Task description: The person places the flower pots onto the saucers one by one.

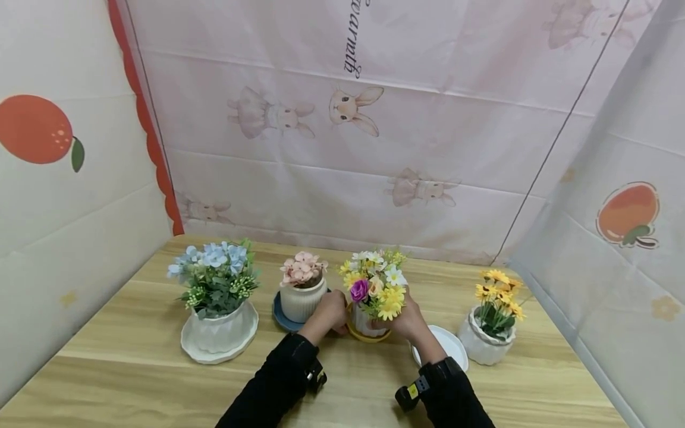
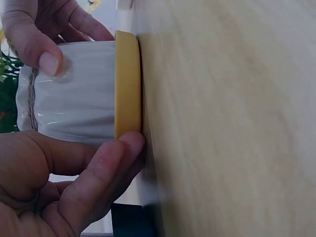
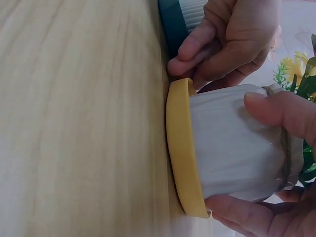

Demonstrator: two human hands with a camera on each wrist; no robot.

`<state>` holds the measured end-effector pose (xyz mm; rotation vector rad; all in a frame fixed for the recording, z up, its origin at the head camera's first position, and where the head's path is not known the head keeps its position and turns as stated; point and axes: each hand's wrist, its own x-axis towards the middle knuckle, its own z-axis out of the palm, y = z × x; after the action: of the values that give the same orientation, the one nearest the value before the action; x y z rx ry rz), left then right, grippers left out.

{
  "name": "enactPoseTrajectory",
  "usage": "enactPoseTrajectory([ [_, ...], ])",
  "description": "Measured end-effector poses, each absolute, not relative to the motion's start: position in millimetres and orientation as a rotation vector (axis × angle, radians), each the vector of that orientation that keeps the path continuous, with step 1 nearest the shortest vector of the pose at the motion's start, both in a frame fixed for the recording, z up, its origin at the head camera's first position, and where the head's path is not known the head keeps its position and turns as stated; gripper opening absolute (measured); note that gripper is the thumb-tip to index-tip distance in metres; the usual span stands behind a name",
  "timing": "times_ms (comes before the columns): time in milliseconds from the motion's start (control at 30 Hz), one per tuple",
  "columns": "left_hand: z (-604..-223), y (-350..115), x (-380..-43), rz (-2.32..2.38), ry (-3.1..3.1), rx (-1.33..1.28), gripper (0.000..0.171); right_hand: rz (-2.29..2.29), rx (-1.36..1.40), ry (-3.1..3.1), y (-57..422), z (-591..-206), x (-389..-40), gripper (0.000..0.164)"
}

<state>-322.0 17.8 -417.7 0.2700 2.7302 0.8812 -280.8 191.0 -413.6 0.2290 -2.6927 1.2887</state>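
The wooden counter point(image 1: 353, 395) carries it all. At its left, a blue-flower pot point(image 1: 219, 330) stands on a scalloped plate point(image 1: 206, 358). Near the middle, a mixed-flower pot point(image 2: 81, 98) sits upright on a yellow saucer point(image 2: 127, 84); the right hand point(image 1: 408, 318) has its grip curled round the pot. At the right, a yellow-flower pot point(image 1: 484, 345) stands beside a white plate point(image 1: 452, 345). A smaller pink-flower pot point(image 1: 301, 304) sits on a blue saucer point(image 1: 277, 315). The left hand's point(image 1: 330, 310) grip is narrow, pinching the yellow saucer's rim.

Head view: soft, even lt; L wrist: tabletop point(image 2: 237, 118) blurry, glints on pot point(image 2: 81, 94).
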Motion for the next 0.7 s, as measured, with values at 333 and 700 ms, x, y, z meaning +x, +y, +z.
enactPoseTrajectory([
  [333, -419.8, 18.5, -321.4, 0.917, 2.784, 0.275, 0.013, 1.289, 0.271, -2.703, 185.8, -413.0, -286.1, 0.106],
  [700, -419.6, 18.8, -318.2, 1.068, 2.781, 0.265, 0.005, 1.322, 0.245, -2.713, 185.8, -414.1, -295.8, 0.102],
])
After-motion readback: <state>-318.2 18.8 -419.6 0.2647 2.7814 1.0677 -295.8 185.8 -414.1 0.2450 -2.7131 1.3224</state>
